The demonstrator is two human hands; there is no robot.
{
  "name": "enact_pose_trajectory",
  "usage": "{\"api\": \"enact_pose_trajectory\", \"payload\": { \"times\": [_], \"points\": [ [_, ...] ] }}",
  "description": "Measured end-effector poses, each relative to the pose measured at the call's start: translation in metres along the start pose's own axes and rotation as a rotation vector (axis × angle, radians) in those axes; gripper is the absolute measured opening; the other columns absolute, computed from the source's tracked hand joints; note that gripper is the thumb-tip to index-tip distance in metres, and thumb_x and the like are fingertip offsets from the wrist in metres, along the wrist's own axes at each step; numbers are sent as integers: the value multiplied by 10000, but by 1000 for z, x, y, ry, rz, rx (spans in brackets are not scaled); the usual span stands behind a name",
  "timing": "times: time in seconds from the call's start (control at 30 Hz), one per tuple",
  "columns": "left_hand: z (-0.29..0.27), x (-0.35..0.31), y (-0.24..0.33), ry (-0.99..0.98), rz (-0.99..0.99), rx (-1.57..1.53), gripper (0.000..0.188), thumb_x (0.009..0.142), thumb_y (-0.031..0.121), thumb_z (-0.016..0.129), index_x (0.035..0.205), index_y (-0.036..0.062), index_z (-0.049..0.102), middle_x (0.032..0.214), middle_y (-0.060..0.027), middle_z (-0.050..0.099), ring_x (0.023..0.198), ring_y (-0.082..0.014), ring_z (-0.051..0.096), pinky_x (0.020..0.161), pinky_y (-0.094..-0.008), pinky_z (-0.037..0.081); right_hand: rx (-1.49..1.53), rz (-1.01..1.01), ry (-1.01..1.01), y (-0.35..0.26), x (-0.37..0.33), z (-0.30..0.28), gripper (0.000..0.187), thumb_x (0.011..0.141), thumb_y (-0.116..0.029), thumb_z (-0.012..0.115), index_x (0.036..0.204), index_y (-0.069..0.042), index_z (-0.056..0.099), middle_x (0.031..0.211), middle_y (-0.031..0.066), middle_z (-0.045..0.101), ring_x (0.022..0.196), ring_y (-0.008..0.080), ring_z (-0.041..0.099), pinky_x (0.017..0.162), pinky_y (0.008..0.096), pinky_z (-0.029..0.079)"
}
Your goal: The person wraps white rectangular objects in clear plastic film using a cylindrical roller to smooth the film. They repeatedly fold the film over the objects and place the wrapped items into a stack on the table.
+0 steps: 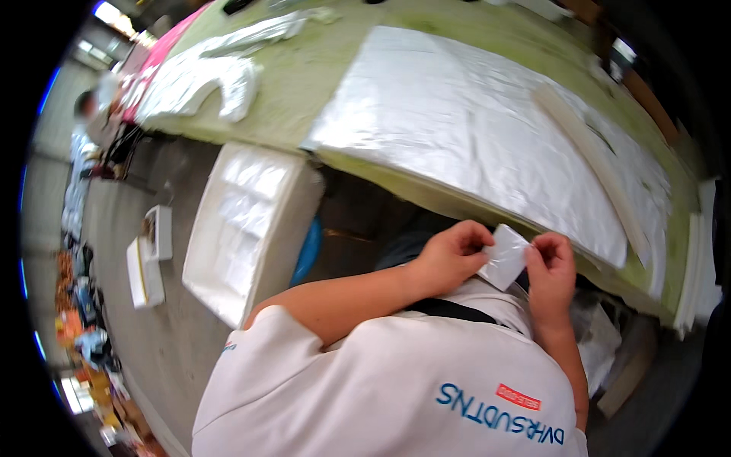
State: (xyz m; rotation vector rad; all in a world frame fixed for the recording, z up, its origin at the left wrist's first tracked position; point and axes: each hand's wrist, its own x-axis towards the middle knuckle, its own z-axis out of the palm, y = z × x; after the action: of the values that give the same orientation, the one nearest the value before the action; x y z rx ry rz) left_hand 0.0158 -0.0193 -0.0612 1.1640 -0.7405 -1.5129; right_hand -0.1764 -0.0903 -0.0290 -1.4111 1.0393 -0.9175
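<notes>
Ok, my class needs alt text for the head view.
A person's left hand and right hand hold a small, shiny, whitish plastic piece beside a green table spread with silvery plastic sheeting. A white rectangular box sits left.

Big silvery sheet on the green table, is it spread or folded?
Spread out: the silvery sheet lies broad and wrinkled across the table, a long pale strip on top.

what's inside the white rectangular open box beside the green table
Shiny whitish plastic packets lie inside the white rectangular box; they cover whatever is beneath, so that cannot be seen.
</notes>
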Motion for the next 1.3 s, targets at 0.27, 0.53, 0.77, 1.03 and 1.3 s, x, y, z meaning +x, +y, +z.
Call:
{"api": "enact_pose_trajectory", "payload": {
  "times": [0.27, 0.53, 0.77, 1.03, 1.3],
  "points": [
    [-122, -65, 43, 383, 317, 72, 353, 870, -109, 533, 1144, 84, 642, 1043, -1, 631, 961, -84, 584, 850, -254, 486, 97, 93, -170, -3, -1, 19, 156, 992, -23, 595, 1147, -42, 579, 1019, 29, 621, 836, 82, 556, 771, 229, 492],
    [-322, -179, 72, 1015, 250, 412, 251, 855, -15, 555, 1059, 53, 685, 939, 16, 627, 822, -74, 553, 771, -230, 455, 77, 122, -271, 3, 1, 21, 137, 995, -25, 598, 1132, -38, 593, 991, 28, 631, 847, 79, 573, 785, 232, 500],
    [-335, -179, 19, 985, 225, 1140, 228, 845, 32, 641, 1043, 109, 724, 1064, -37, 664, 882, -168, 616, 790, -312, 517, 82, 165, -276, 2, 0, 22, 140, 982, -7, 607, 1119, -34, 601, 976, 25, 635, 856, 76, 577, 790, 232, 510],
    [-318, -174, 34, 1057, 110, 1117, 231, 882, 88, 691, 1104, 137, 727, 1063, -64, 687, 852, -188, 645, 792, -311, 536, -153, -271, -23, -3, -2, -12, 144, 948, 56, 600, 1070, -21, 602, 1103, 68, 610, 1014, 159, 578, 918, 279, 472],
    [-227, -98, 77, 720, 520, 595, 165, 972, -16, 610, 1128, 22, 648, 1107, -37, 643, 1015, -119, 592, 931, -256, 464, -1345, -497, 297, -36, 79, -150, 495, 802, -57, 690, 1287, -146, 653, 1280, 160, 612, 1187, 395, 553, 1037, 502, 441]
  ]
}}
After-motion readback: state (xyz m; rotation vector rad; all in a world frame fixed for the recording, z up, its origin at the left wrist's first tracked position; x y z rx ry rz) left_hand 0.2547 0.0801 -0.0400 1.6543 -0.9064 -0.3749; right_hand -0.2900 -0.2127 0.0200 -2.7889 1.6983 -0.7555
